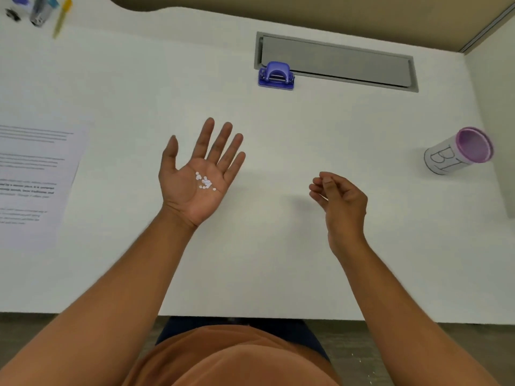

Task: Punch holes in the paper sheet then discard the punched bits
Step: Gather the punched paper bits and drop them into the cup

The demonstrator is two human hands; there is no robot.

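Observation:
My left hand (187, 192) is held palm up over the middle of the white desk, fingers spread flat. A small heap of white punched bits (205, 183) rests in its palm. My right hand (341, 201) hovers to the right of it with fingers curled loosely toward the thumb, and nothing shows between them. The blue hole punch (276, 76) stands farther back on the desk, apart from both hands. The printed paper sheet (33, 185) lies flat at the left edge. A white cup with a purple rim (457, 151), lettered like a bin, stands at the far right.
A grey cable-tray lid (334, 61) is set into the desk behind the punch. A stapler (41, 11), a yellow pen (62, 16) and small clips lie at the far left corner. A partition wall rises on the right. A few white specks lie on the floor by the desk's front edge.

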